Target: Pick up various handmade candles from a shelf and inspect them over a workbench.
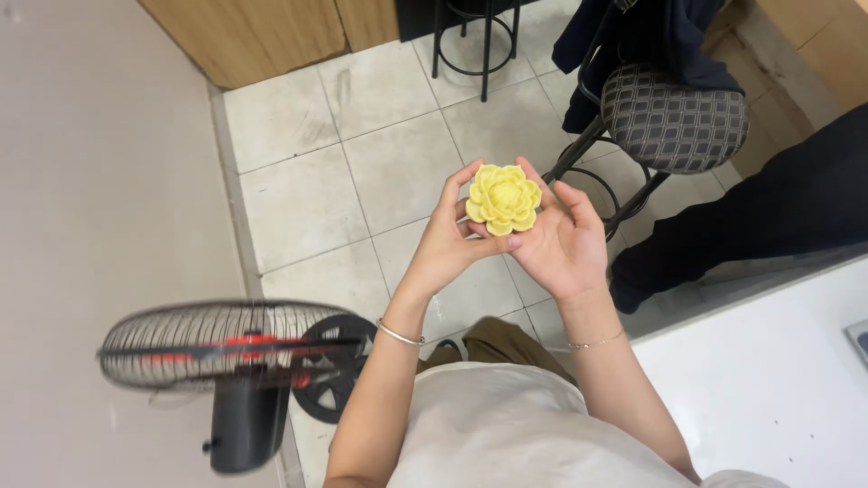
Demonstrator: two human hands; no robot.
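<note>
place: small shop or eatery | cues: tiled floor (398, 163), stools (674, 117), standing fan (226, 348)

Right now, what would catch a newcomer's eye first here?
A yellow flower-shaped piece, held up at the centre between the left hand and right hand above the tiled floor. At lower left stands a black fan; at upper right a stool with a patterned seat.

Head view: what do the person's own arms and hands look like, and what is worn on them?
Both arms are bare to the short sleeves of a white T-shirt. The left hand has a thin silver bangle at its wrist; the right hand has a fine chain bracelet. No gloves.
</note>
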